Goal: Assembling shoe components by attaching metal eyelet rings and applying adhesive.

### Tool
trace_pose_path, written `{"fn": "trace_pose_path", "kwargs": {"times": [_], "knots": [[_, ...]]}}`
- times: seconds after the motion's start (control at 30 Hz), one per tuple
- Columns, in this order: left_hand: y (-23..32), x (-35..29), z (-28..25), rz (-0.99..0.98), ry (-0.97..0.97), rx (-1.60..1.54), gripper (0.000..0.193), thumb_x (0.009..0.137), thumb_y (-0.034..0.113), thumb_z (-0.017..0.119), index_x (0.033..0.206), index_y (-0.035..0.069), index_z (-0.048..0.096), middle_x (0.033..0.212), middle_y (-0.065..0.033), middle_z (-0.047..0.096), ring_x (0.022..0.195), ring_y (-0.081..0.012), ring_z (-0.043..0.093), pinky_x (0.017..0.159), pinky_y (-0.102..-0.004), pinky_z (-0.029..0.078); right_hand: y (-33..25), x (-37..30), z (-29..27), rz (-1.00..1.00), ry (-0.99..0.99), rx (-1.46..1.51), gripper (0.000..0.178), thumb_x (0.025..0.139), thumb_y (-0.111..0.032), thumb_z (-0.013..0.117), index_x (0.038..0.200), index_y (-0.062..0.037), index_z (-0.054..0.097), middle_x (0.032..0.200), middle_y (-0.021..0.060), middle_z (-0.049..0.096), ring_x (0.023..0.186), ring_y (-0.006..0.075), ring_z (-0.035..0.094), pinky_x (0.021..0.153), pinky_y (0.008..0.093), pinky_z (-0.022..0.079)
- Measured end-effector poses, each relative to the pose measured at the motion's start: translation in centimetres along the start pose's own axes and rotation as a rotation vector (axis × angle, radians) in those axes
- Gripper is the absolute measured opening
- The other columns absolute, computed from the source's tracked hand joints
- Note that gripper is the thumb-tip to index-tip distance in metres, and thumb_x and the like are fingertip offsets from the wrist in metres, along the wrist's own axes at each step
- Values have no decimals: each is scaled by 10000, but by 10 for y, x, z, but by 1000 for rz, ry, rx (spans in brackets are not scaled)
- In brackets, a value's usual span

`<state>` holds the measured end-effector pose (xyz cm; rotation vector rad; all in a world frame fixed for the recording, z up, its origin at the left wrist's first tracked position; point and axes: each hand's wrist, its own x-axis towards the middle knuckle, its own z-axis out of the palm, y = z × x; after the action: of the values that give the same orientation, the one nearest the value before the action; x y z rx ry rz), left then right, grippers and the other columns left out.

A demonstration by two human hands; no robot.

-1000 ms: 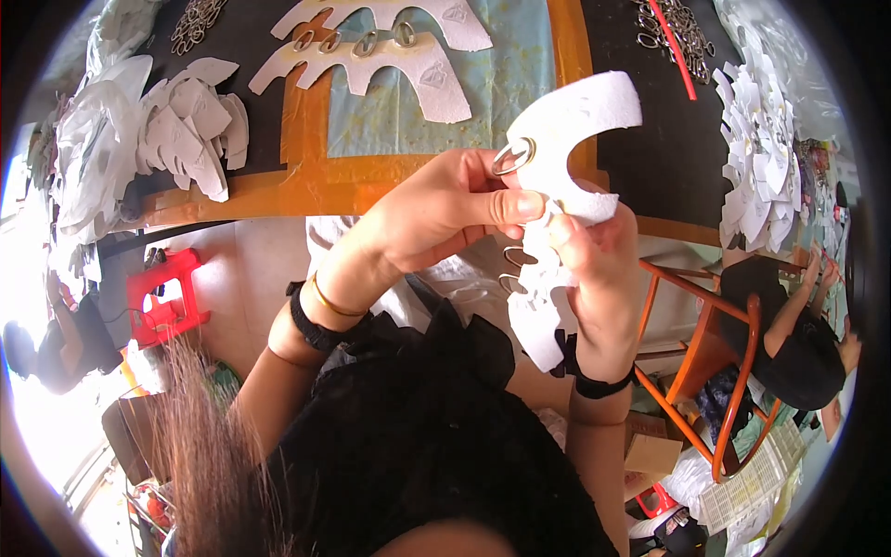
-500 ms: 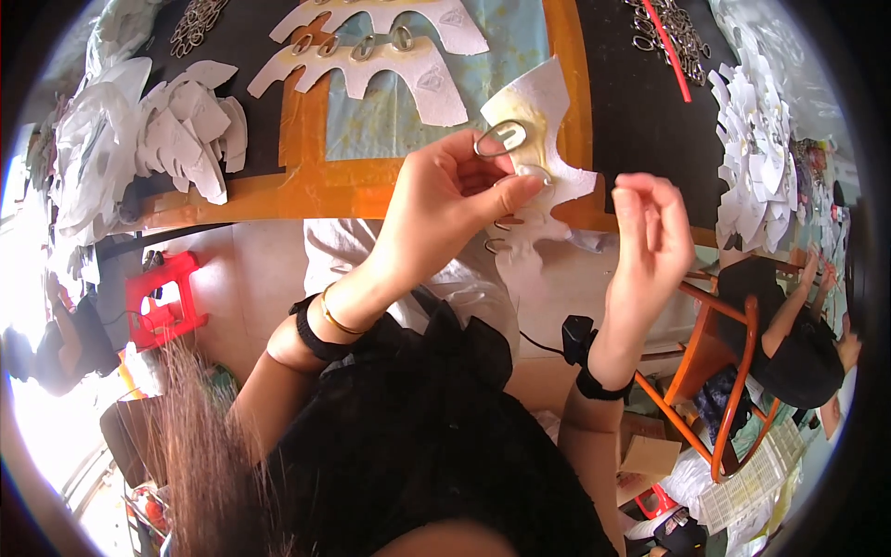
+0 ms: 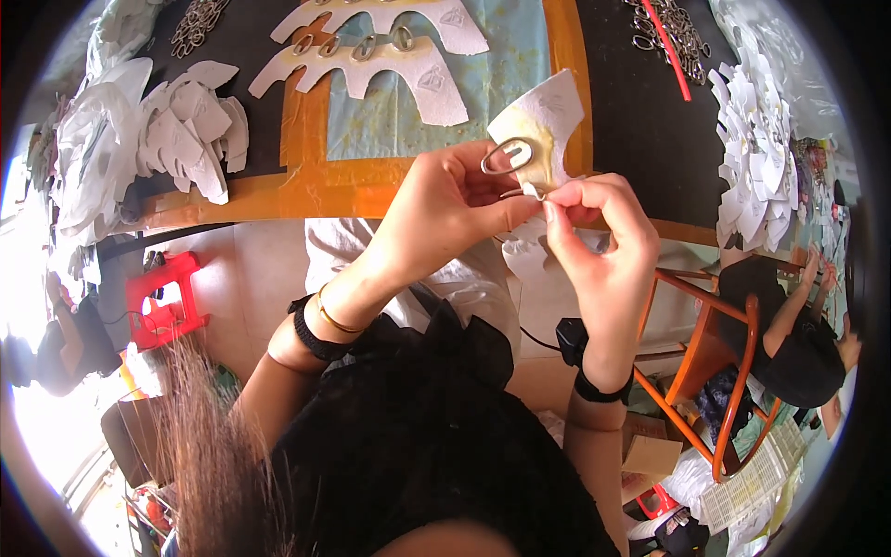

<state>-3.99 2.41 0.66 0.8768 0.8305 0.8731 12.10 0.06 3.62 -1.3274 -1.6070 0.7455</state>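
Over the table's near edge, a white scalloped strip (image 3: 564,107) with yellowish glue is held up between my hands. My left hand (image 3: 432,213) grips it from the left, thumb and fingers closed on it. An oval metal ring (image 3: 484,161) is looped on one of its tabs. My right hand (image 3: 608,232) pinches a small tab of the strip beside my left thumb; the fingertips of both hands nearly meet and hide that spot. The strip's lower part hangs below, mostly hidden. Similar strips (image 3: 436,88) with metal rings (image 3: 365,48) lie on the blue sheet (image 3: 390,130).
Metal rings (image 3: 197,26) are heaped at far left, with more rings (image 3: 682,42) and a red stick (image 3: 670,56) at far right. Loose white pieces (image 3: 190,130) lie left, others (image 3: 754,153) right. An orange chair (image 3: 701,348) and another person (image 3: 803,362) are at right.
My right hand has moved left from beside the strip and now pinches one of its tabs. The strip has shifted slightly down and right, its lower part now largely hidden.
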Motion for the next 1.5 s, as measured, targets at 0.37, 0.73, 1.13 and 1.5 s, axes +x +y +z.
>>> {"fn": "trace_pose_path", "kwargs": {"times": [0.37,0.73,1.13,1.5], "knots": [[1,-5,5,56,96,34,258,745,-1,690,968,-10,560,901,-55,616,818,-95,589,760,-238,496,7,2,-2,-301,75,-323,191,640,16,705,773,-51,585,747,43,579,673,205,539,643,312,424],[5,-7,8,-3,74,233,254,765,34,681,988,-3,565,872,-24,612,787,-41,552,662,-180,456,12,-1,2,-83,85,-113,166,647,41,675,748,-19,558,718,63,565,627,158,573,555,257,463],[4,-9,13,47,68,130,202,788,63,673,953,2,573,882,-16,607,774,-46,566,648,-174,464,16,-8,-2,-49,92,-71,155,686,-19,679,788,-10,563,730,68,578,622,167,572,561,283,451],[-1,9,-9,-282,-410,-555,290,709,41,727,973,14,611,882,-47,634,736,-105,609,693,-239,515,13,-17,-2,656,-339,1053,122,782,-87,607,834,21,583,750,38,594,638,54,513,588,189,410]]}}
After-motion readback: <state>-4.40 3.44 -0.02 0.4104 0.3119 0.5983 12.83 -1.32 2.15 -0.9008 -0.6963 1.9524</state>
